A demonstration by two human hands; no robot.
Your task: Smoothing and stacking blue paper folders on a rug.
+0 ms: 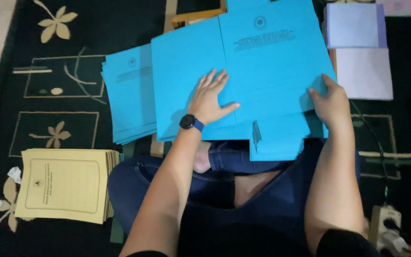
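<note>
Paper is lying under both hands: a large unfolded blue paper folder sheet with dark print [262, 66] is spreading across the person's lap and forward over the floor. The left hand [209, 100] is resting flat on the left half of this sheet, with the fingers stretched out wide and the thumb pointing to the right; it is pressing on the paper and not closing around anything. A dark wristwatch with a blue strap [190, 122] is sitting on the left wrist. The right hand [329, 102] is gripping the right edge of the same sheet, with the fingers curled over the border.

Just below the sheet, between the two arms, a small stack of folded blue sheets [277, 140] is lying on the knees, which are covered with dark blue jeans [139, 185]. To the left, partly under the big sheet, a pile of blue printed folders [129, 95] is lying on the black carpet with beige flower pattern [53, 62]. Nearer to the person on the left, well apart from the hands, a stack of yellow paper folders [65, 183] is resting on the carpet. To the upper right, pale lilac paper sheets [362, 52] are lying beside the blue sheet. A white power strip with a dark cable [386, 228] is lying at the lower right.
</note>
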